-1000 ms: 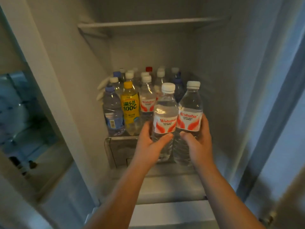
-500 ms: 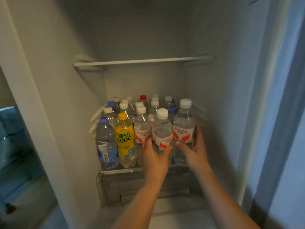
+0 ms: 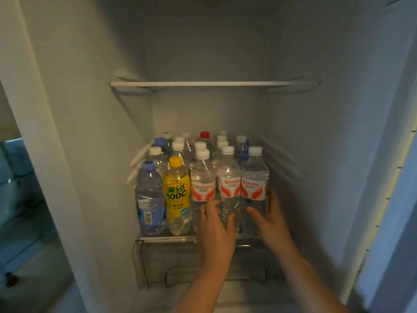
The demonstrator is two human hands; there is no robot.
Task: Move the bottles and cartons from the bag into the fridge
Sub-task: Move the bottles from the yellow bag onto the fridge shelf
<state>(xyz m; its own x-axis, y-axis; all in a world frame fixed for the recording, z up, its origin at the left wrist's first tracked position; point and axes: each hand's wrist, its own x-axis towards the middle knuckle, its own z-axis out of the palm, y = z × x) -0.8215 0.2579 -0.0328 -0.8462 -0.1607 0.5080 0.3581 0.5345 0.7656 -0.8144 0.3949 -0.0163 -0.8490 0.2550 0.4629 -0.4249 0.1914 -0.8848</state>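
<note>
My left hand [image 3: 215, 231] wraps the middle water bottle [image 3: 228, 188] and my right hand [image 3: 269, 219] cups the rightmost water bottle [image 3: 255, 188], both bottles standing upright on the fridge shelf [image 3: 167, 237] beside the yellow drink bottle [image 3: 177, 195].

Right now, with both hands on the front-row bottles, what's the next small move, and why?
Probably release both and withdraw: the left hand and right hand each wrap a red-labelled water bottle already standing upright on the shelf, level with the front row.
</note>
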